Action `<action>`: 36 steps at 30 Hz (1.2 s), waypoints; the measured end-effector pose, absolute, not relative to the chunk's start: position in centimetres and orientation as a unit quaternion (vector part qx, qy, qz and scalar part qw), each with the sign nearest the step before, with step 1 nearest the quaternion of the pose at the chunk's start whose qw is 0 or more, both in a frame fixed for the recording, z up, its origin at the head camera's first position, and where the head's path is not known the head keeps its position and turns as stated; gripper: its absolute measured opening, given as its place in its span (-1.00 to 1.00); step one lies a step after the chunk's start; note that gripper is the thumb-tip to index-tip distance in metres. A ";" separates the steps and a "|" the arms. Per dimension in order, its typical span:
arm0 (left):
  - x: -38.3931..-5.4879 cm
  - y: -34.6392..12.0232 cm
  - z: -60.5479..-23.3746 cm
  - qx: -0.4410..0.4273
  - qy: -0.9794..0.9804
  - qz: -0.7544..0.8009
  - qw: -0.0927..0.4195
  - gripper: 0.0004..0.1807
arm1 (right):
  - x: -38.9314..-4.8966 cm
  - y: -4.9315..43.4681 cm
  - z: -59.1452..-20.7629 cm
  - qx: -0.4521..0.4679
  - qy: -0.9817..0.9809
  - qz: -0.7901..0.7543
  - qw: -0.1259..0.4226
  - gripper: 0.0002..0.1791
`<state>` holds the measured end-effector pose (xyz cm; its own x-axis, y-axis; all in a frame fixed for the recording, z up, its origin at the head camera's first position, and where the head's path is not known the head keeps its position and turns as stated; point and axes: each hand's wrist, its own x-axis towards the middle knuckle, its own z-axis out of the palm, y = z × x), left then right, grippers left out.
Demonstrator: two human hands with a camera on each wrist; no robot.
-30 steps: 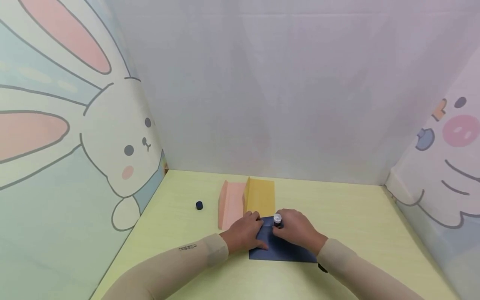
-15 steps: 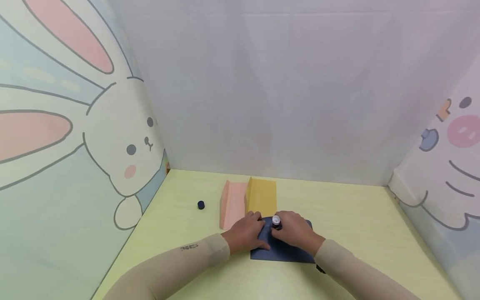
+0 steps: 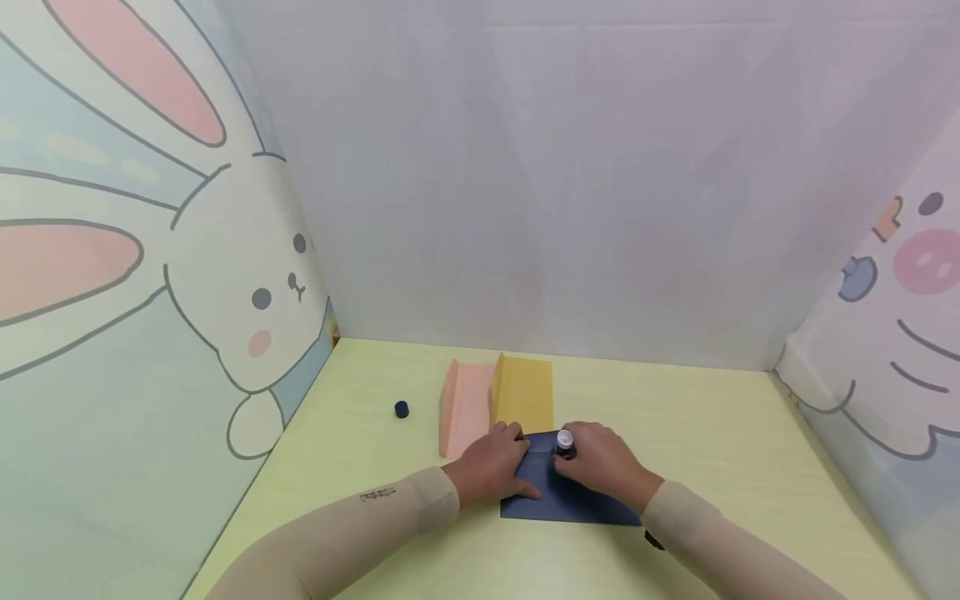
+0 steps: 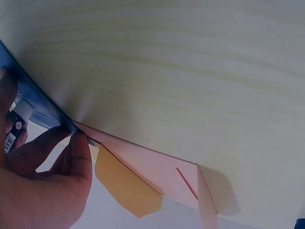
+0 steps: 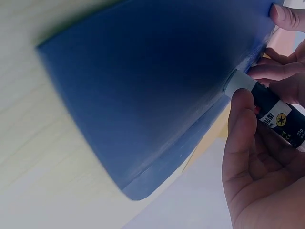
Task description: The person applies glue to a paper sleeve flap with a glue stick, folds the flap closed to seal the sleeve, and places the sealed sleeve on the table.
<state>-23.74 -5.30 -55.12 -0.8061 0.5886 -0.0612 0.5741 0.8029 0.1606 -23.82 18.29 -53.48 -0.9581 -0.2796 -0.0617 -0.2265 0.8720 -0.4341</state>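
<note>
A dark blue envelope (image 3: 551, 496) lies on the table with its flap folded out on the far side. My left hand (image 3: 489, 465) presses its left end, thumb spread on the paper and bent fingertips at the flap's edge in the left wrist view. In my right hand (image 3: 600, 460) is a glue stick (image 5: 281, 112), gripped between thumb and fingers with its white base up. The stick's glue end touches the envelope along the flap crease, and a pale smear shows there in the right wrist view.
Behind the blue envelope lie a pink envelope (image 3: 471, 404) and a yellow envelope (image 3: 528, 392), side by side with flaps raised. A dark blue cap (image 3: 402, 409) stands on the table (image 3: 675, 417) to their left. Decorated side walls and a pale back curtain (image 3: 555, 208) surround the table.
My right hand with the glue stick moves slightly left, then back right along the flap crease. The left hand stays in place on the envelope.
</note>
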 end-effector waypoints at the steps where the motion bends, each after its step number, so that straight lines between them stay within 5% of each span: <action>1: -23.7 -5.3 -55.1 0.307 0.948 0.068 0.055 -0.10 | -23.8 18.4 -53.5 -0.131 0.966 -0.217 0.060 -0.79; 36: -23.7 -5.2 -54.9 0.307 0.948 0.056 0.055 -0.06 | -23.6 21.3 -53.6 -0.112 0.968 -0.220 0.054 -0.73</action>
<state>-23.70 -5.21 -54.94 -0.8053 0.5887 -0.0695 0.5764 0.8051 0.1400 -23.57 21.33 -53.57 -0.9692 -0.2397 -0.0559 -0.1919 0.8783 -0.4380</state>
